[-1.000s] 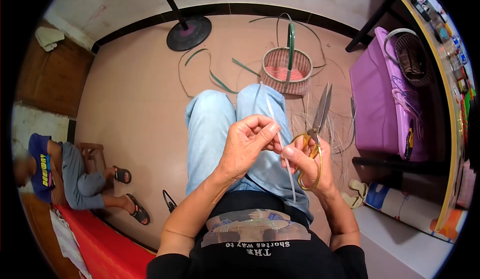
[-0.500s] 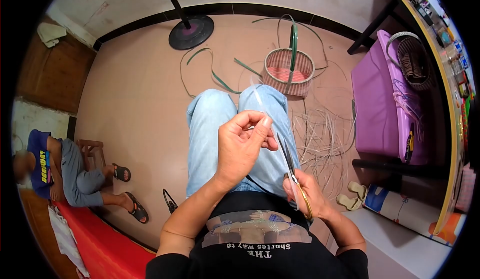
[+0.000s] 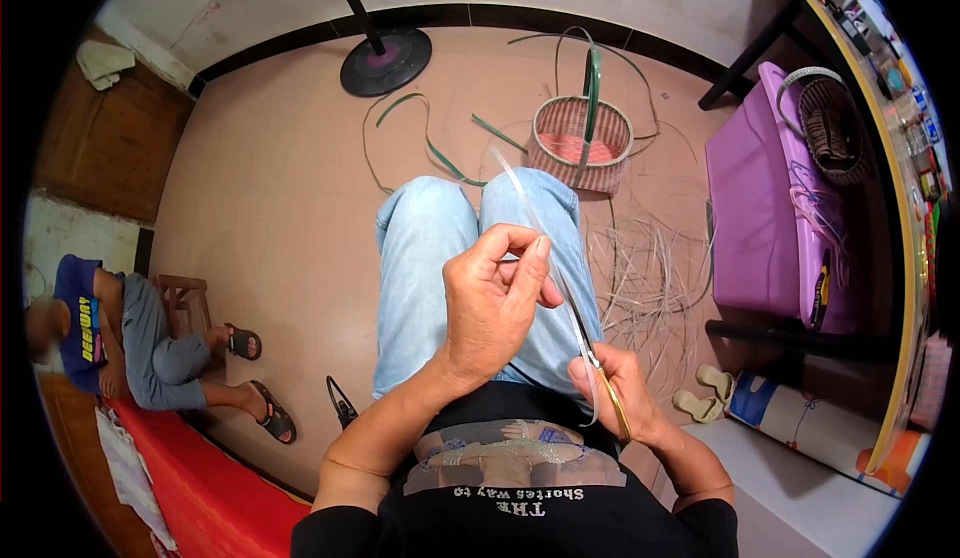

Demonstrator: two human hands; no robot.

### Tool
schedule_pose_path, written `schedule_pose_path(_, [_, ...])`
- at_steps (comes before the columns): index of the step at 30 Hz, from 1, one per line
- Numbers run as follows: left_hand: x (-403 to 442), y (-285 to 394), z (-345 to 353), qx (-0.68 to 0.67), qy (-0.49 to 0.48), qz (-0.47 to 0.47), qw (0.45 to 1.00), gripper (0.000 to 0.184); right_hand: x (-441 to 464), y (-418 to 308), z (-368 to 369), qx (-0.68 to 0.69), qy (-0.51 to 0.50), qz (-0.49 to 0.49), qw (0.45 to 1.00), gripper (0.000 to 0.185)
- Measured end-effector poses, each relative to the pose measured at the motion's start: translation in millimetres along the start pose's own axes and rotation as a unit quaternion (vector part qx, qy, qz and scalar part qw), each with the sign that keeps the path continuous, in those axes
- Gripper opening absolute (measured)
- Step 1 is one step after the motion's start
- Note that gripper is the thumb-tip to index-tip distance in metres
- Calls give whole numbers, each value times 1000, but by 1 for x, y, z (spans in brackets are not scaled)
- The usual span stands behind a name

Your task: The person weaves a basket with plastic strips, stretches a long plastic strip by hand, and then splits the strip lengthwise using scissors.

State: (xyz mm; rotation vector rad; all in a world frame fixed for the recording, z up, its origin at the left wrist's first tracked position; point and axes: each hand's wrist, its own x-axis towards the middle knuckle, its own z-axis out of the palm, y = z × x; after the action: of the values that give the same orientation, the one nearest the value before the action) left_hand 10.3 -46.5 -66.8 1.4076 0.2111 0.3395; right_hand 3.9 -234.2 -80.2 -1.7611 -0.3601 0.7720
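One flat translucent strip | left fingers pinching it | right fingers clamped on gold-handled metal scissors

Floor, pinkish tan
Striped basket, pale strips, green strips and round black base are resting here.

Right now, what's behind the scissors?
Jeans show around the front half of the scissors; the right hand grips the rear half. Whatever lies directly behind the scissors or that hand is covered and can't be seen.
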Motion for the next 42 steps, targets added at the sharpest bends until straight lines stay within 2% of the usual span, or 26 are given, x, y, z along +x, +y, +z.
schedule_pose_path(42, [-5, 1, 5, 47, 12, 20, 999, 8, -1, 15, 8, -68, 90, -55, 992, 45])
